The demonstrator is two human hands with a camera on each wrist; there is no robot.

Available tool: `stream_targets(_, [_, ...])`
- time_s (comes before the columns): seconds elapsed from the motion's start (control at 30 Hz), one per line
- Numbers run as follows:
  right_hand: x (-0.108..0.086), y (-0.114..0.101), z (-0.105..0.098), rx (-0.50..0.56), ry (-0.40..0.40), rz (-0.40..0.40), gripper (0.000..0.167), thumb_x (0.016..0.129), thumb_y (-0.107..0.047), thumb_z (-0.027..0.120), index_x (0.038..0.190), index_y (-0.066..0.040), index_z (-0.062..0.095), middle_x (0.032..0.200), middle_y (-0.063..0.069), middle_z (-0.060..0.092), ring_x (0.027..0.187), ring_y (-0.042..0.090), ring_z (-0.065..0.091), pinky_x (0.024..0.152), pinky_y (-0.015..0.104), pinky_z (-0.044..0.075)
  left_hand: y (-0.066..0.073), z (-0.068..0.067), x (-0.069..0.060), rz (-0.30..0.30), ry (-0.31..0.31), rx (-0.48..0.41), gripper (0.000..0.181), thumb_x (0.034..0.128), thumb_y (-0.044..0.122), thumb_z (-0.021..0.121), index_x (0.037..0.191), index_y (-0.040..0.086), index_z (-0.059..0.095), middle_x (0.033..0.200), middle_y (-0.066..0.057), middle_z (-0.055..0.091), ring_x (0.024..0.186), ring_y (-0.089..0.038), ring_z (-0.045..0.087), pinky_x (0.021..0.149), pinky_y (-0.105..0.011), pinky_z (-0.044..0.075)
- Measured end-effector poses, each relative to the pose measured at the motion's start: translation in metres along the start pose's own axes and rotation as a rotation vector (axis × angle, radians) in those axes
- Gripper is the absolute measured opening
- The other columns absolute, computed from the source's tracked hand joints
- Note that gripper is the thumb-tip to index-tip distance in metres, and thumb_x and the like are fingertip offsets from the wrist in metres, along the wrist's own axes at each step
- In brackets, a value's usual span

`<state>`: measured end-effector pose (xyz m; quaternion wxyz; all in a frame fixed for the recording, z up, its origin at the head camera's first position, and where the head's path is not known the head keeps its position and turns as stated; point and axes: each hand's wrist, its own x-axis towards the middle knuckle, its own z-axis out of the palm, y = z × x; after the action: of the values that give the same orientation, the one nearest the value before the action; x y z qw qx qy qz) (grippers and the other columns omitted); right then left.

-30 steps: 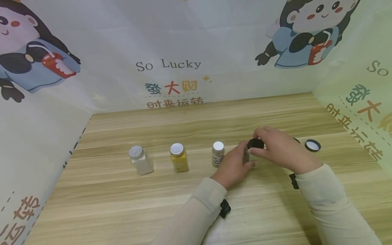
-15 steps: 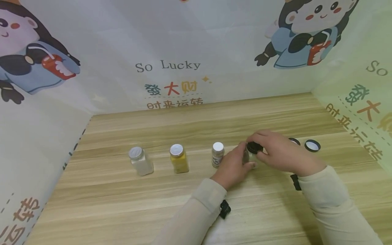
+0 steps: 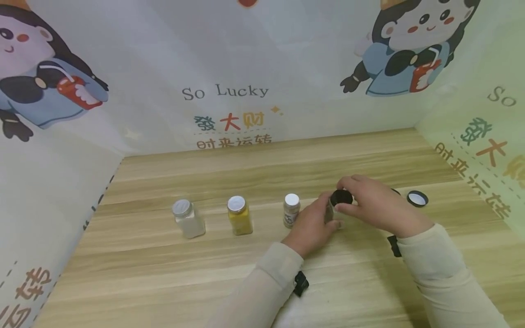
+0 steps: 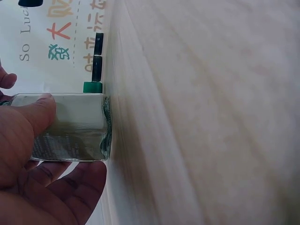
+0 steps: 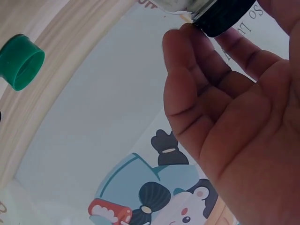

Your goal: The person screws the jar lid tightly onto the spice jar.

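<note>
My left hand (image 3: pixel 311 228) grips a clear square-sided glass jar (image 4: pixel 75 126) standing on the table, thumb on one side and fingers on the other. A black screw lid (image 3: pixel 342 197) sits on the jar's mouth. With thumb and fingers my right hand (image 3: pixel 375 205) pinches that lid by its rim. In the right wrist view the lid (image 5: pixel 227 16) shows at the top edge, against the glass neck. Just left of my left hand stands a small white-capped bottle (image 3: pixel 291 212) with a printed label. The jar's contents look pale; much of it is hidden by my hand.
Further left stand a yellow-filled jar (image 3: pixel 240 216) and a white-filled jar (image 3: pixel 189 219), both with silver lids. An upturned black lid (image 3: pixel 417 198) lies right of my right hand, another partly behind it. A green cap (image 5: pixel 21 63) shows in the right wrist view.
My right hand turned around the lid, its thumb swinging to the right, then came back with the thumb at the lid's front. My left hand kept its hold on the jar.
</note>
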<state>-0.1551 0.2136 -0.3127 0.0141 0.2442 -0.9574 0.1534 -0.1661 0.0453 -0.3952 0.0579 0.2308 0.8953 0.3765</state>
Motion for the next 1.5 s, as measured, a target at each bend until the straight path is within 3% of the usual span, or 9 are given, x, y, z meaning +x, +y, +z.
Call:
stream_targets(0.2, [-0.0003,-0.0008,0.0029,0.0,0.025,-0.046,0.037,0.091,-0.015,0.069,0.125,0.0,0.061,0.123,0.017,0.06,0.109,0.034,0.06,0.088,0.05,0.052,0.0001,0.0003,-0.0004,-0.003,-0.002,0.022,0.057,0.0936,0.026,0.071,0.143,0.016,0.044,0.137,-0.004,0.058,0.122,-0.017,0.057,0.102,-0.032,0.046])
stream_targets(0.3, [0.0006,-0.0014,0.0042,0.009,0.019,-0.078,0.034,0.089,-0.008,0.064,0.123,-0.002,0.062,0.121,0.014,0.061,0.108,0.03,0.06,0.088,0.047,0.052,0.0005,0.0002,0.0,-0.007,-0.001,0.037,0.056,0.0935,0.027,0.071,0.141,0.014,0.045,0.137,-0.006,0.058,0.123,-0.019,0.056,0.103,-0.033,0.045])
stream_targets(0.47, [0.0011,-0.0015,0.0036,0.009,0.02,-0.091,0.027,0.091,-0.009,0.065,0.118,-0.004,0.065,0.113,0.009,0.064,0.1,0.026,0.062,0.085,0.046,0.053,0.0008,-0.0006,0.0011,0.001,0.002,0.041,0.056,0.0933,0.027,0.072,0.141,0.014,0.045,0.137,-0.007,0.058,0.124,-0.02,0.056,0.103,-0.033,0.045])
stream_targets(1.0, [0.0039,-0.0012,0.0047,0.022,0.018,0.028,0.03,0.093,-0.03,0.071,0.11,-0.006,0.063,0.094,0.004,0.06,0.077,0.017,0.057,0.068,0.039,0.051,0.0004,-0.0005,0.001,0.001,0.002,-0.001,0.056,0.0934,0.027,0.072,0.142,0.018,0.046,0.133,-0.003,0.061,0.119,-0.016,0.058,0.099,-0.033,0.048])
stream_targets(1.17, [0.0041,-0.001,0.0052,-0.011,0.022,0.079,0.044,0.094,-0.039,0.069,0.118,-0.003,0.062,0.107,0.013,0.064,0.088,0.026,0.064,0.075,0.046,0.054,0.0008,-0.0003,0.0003,-0.002,0.002,-0.01,0.056,0.0932,0.027,0.072,0.142,0.017,0.046,0.131,-0.004,0.062,0.117,-0.015,0.059,0.098,-0.033,0.048])
stream_targets(1.3, [0.0033,0.001,0.0055,-0.033,0.071,0.011,0.046,0.094,-0.032,0.069,0.126,-0.001,0.06,0.124,0.018,0.061,0.108,0.034,0.062,0.087,0.052,0.052,0.001,-0.0011,-0.0002,0.004,0.005,-0.008,0.054,0.0929,0.027,0.072,0.14,0.016,0.047,0.123,-0.003,0.064,0.109,-0.014,0.061,0.093,-0.031,0.05])
stream_targets(1.4, [0.0025,0.0017,0.005,-0.013,0.082,-0.085,0.034,0.092,-0.015,0.066,0.123,-0.002,0.063,0.124,0.014,0.06,0.111,0.031,0.06,0.09,0.049,0.052,0.0009,-0.0018,-0.0003,0.006,0.002,0.001,0.055,0.0929,0.026,0.072,0.14,0.015,0.046,0.127,-0.004,0.063,0.113,-0.015,0.06,0.095,-0.032,0.049])
stream_targets(1.5, [0.0021,0.0006,0.0041,0.019,0.064,-0.141,0.033,0.086,-0.004,0.061,0.118,-0.004,0.064,0.121,0.01,0.061,0.109,0.027,0.06,0.088,0.045,0.052,0.0011,-0.0023,0.0002,0.004,0.0,0.006,0.061,0.093,0.025,0.072,0.146,0.015,0.042,0.137,-0.006,0.058,0.122,-0.017,0.056,0.101,-0.032,0.046])
